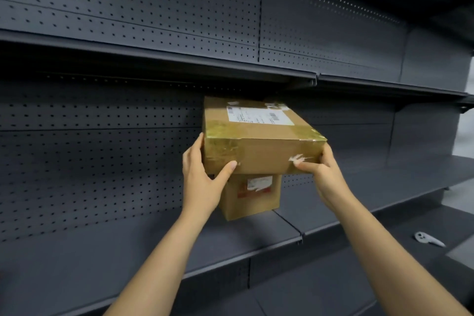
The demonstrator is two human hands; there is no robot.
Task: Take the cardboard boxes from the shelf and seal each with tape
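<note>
top box (261, 141): taped cardboard, white label on top, stacked on smaller box, middle of shelf
left hand (202, 174): grips box's left end, thumb on near face
right hand (324, 172): grips right end, thumb on near face
lower box (250, 195): on shelf (154, 246), mostly hidden
white object (429, 239): lower ledge, near right

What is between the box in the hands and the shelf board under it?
In the head view, a smaller cardboard box with a white-and-red label stands on the shelf board, right under the held box; whether they touch is unclear.
</note>
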